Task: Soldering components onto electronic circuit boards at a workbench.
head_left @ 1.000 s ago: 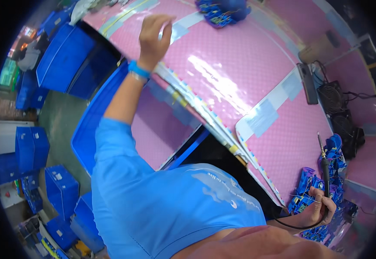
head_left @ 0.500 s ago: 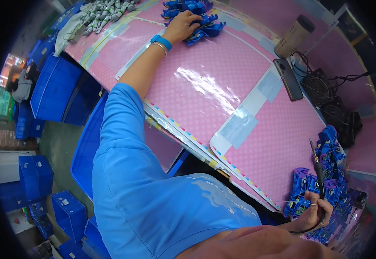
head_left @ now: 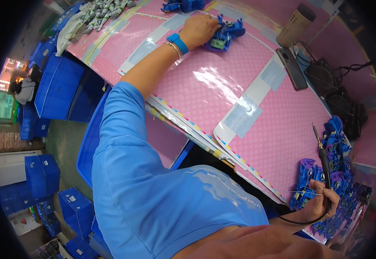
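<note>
- Table (head_left: 278, 125), one: covered in pink patterned sheeting, patched with pale tape.
- Pile of blue housings (head_left: 338, 170), one: heaped at the table's right, wires and purple parts included; finished and unfinished pieces cannot be told apart.
- Blue cluster (head_left: 192, 5), one: placed at the far edge, apart from the held-out piece.
- Soldering iron (head_left: 324, 157), one: grasped in the right hand (head_left: 322, 205), tip pointed away from the wearer.
- Blue unit (head_left: 224, 36), one: located on the far table, green board exposed; touched by the left hand's (head_left: 199, 31) curled fingers, full grasp not determinable. Soldering here is judged not under way, the iron being well apart.
- Thin wire (head_left: 302, 192), one: pinched in the right hand.
</note>
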{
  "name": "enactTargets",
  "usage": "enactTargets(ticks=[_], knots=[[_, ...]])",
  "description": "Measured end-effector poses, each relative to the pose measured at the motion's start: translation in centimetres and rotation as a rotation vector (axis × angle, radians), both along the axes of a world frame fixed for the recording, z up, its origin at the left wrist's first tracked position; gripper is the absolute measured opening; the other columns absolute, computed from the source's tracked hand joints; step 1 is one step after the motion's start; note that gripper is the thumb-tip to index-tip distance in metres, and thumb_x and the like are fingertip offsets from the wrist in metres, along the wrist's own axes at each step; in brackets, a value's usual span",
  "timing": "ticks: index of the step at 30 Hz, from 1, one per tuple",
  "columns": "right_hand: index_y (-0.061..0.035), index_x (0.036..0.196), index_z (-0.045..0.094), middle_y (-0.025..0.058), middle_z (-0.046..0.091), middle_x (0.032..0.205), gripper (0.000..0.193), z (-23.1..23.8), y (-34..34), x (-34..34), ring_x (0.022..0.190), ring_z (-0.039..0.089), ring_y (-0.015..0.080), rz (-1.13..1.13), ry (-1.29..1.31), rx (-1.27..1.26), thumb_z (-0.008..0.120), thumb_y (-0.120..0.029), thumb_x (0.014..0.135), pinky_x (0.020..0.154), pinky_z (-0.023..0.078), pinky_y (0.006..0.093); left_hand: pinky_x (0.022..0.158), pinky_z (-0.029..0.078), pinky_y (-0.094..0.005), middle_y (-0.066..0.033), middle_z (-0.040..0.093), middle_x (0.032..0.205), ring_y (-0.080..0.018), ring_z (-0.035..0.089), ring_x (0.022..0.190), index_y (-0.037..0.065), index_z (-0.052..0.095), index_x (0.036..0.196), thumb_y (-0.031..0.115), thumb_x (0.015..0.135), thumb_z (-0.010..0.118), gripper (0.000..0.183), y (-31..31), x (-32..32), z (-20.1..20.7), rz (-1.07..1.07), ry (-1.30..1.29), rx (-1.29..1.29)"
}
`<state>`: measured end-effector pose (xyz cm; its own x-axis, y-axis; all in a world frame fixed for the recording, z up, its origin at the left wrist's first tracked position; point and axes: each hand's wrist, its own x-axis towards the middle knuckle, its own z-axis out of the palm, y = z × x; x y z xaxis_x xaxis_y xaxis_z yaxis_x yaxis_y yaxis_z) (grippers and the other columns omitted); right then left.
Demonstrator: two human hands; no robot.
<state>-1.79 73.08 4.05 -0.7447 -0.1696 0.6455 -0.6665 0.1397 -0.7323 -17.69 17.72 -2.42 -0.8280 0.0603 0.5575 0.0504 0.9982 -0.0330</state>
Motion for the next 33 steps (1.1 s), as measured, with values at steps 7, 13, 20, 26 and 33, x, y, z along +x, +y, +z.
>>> enactTargets(ticks=[7, 13, 20, 26, 33], knots=[[0.0022, 0.101, 0.060, 0.0211, 0.071, 0.083, 0.015, 0.3, 1.0, 1.5, 0.071, 0.072, 0.0265, -0.025, -0.004, -0.015, 0.070, 0.006, 0.090, 0.068, 0.062, 0.0376, 0.071, 0.058, -0.0450, -0.0141, 0.075, 0.091, -0.0366, 0.072, 0.082, 0.014, 0.077, 0.099, 0.024, 0.087, 0.062, 0.022, -1.2, -3.7, -1.0, 0.096, -0.081, 0.012], [0.0021, 0.102, 0.059, 0.0217, 0.072, 0.085, 0.016, 0.2, 2.1, 2.0, 0.071, 0.072, 0.0255, -0.008, 0.023, -0.007, 0.070, 0.005, 0.091, 0.068, 0.062, 0.0360, 0.087, 0.054, -0.0472, -0.0217, 0.067, 0.107, -0.0403, 0.066, 0.099, 0.010, 0.073, 0.113, 0.019, 0.081, 0.067, 0.034, -1.6, -2.6, 0.6, -0.161, -0.147, 0.180], [0.0020, 0.101, 0.060, 0.0229, 0.073, 0.084, 0.016, 0.1, 3.0, 2.5, 0.071, 0.071, 0.0250, -0.022, 0.008, -0.030, 0.071, 0.003, 0.091, 0.067, 0.062, 0.0358, 0.082, 0.057, -0.0476, -0.0127, 0.076, 0.096, -0.0363, 0.072, 0.088, 0.015, 0.077, 0.109, 0.022, 0.084, 0.064, 0.029, -3.1, -5.3, -0.8, -0.408, -0.202, -0.076], [0.0021, 0.101, 0.060, 0.0239, 0.073, 0.085, 0.014, -0.1, 4.1, 2.9, 0.072, 0.072, 0.0263, -0.031, 0.004, -0.046, 0.070, 0.004, 0.091, 0.066, 0.062, 0.0364, 0.086, 0.053, -0.0486, -0.0223, 0.068, 0.099, -0.0414, 0.065, 0.098, 0.009, 0.075, 0.106, 0.021, 0.081, 0.068, 0.029, -0.2, 0.7, 3.0, -0.383, -0.364, -0.066], [0.0019, 0.101, 0.060, 0.0252, 0.072, 0.084, 0.017, 0.2, 3.7, 3.6, 0.071, 0.072, 0.0276, -0.004, 0.014, -0.051, 0.072, 0.005, 0.089, 0.066, 0.062, 0.0375, 0.078, 0.054, -0.0471, -0.0183, 0.073, 0.095, -0.0360, 0.070, 0.087, 0.011, 0.076, 0.103, 0.027, 0.078, 0.073, 0.031, 1.5, 0.9, 2.4, -0.245, -0.358, -0.001]])
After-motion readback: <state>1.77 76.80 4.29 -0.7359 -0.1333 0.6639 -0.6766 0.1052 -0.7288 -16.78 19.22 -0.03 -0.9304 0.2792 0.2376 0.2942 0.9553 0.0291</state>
